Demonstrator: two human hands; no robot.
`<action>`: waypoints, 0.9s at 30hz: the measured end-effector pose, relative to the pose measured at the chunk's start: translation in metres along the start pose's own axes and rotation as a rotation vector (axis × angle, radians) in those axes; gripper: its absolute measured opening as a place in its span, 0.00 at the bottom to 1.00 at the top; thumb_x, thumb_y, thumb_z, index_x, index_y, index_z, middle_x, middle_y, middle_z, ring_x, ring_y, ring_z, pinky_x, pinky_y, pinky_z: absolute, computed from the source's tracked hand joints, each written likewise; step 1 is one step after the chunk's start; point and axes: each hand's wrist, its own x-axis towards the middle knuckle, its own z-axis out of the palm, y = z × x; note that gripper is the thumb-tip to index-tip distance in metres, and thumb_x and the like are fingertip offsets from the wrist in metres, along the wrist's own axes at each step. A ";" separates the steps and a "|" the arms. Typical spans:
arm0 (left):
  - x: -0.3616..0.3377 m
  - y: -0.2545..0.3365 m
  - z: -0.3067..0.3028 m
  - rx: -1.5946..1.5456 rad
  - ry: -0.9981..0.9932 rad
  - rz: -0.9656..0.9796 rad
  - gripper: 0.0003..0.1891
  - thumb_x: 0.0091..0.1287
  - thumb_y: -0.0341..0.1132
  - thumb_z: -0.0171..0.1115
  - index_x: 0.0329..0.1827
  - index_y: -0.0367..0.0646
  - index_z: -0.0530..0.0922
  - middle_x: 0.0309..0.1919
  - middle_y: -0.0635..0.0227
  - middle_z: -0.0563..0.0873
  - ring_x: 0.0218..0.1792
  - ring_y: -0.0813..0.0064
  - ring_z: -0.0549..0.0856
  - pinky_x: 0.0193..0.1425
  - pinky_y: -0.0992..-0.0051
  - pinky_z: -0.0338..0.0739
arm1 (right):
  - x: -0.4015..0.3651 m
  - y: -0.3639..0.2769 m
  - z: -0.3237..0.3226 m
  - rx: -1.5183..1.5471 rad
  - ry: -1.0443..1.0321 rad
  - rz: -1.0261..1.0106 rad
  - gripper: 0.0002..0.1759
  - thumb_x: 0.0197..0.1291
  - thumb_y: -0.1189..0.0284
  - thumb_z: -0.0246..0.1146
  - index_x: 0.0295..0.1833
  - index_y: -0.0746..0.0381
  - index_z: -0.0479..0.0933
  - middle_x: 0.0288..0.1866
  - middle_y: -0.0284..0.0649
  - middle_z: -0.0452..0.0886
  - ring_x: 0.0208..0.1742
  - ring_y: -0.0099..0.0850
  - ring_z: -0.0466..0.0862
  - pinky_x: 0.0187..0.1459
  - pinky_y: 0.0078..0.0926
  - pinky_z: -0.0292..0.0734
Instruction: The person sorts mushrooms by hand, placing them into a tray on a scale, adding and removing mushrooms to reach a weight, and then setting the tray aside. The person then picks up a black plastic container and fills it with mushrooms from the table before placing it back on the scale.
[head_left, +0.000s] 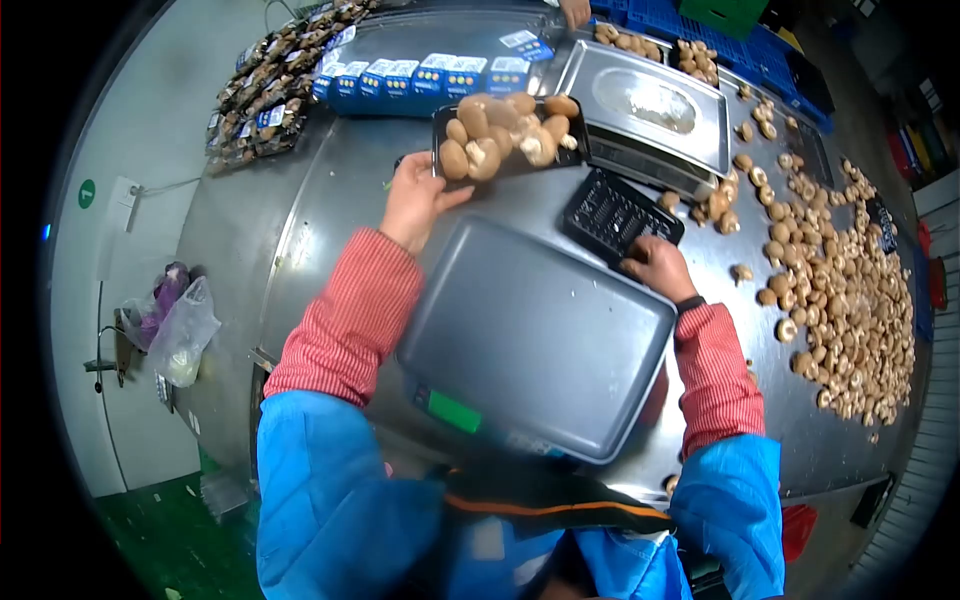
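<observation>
Brown mushrooms (497, 130) fill a black plastic tray (582, 140) beyond the scale. My left hand (412, 203) is closed on this tray's near left corner, the thumb pointing right along its side. A second black tray (610, 210), with a ribbed bottom and no mushrooms in it, lies tilted to the right. My right hand (658, 268) pinches its near right edge, the fingers partly hidden by the hand. Between my forearms sits a weighing scale with a grey platform (540, 335) and a lit green display (453, 410); nothing lies on the platform.
A large heap of loose mushrooms (845, 310) covers the table's right side. A metal-topped scale (650, 100) stands at the back. Blue-and-white label stacks (430, 80) line the far side; packed mushroom trays (265, 100) are piled at left. Another person's hand (575, 12) shows at the top.
</observation>
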 end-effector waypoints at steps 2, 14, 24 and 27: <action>0.041 0.007 -0.004 -0.045 0.081 0.002 0.19 0.69 0.16 0.42 0.63 0.32 0.61 0.55 0.47 0.75 0.53 0.52 0.85 0.56 0.65 0.88 | -0.002 0.002 0.002 0.057 0.012 0.011 0.09 0.54 0.70 0.70 0.36 0.65 0.81 0.36 0.45 0.81 0.40 0.43 0.83 0.44 0.37 0.78; 0.161 -0.005 -0.008 -0.381 0.175 0.104 0.25 0.77 0.42 0.54 0.66 0.36 0.59 0.57 0.43 0.73 0.52 0.49 0.85 0.51 0.60 0.88 | -0.004 0.005 0.005 0.093 0.026 0.001 0.05 0.55 0.75 0.66 0.35 0.65 0.83 0.35 0.45 0.83 0.39 0.43 0.84 0.44 0.37 0.80; -0.024 -0.018 0.085 -0.091 -0.526 -0.331 0.35 0.77 0.62 0.43 0.79 0.53 0.53 0.63 0.49 0.76 0.61 0.57 0.81 0.61 0.52 0.79 | -0.055 -0.052 -0.064 0.032 0.543 -0.212 0.06 0.52 0.75 0.62 0.29 0.64 0.72 0.29 0.47 0.73 0.35 0.47 0.77 0.37 0.44 0.73; -0.078 -0.010 0.150 -0.063 -0.670 -0.404 0.34 0.77 0.47 0.54 0.80 0.46 0.52 0.67 0.54 0.72 0.60 0.64 0.81 0.60 0.59 0.80 | -0.132 -0.096 -0.051 -0.160 0.556 -0.342 0.07 0.47 0.75 0.62 0.30 0.61 0.70 0.30 0.42 0.73 0.33 0.41 0.76 0.35 0.37 0.73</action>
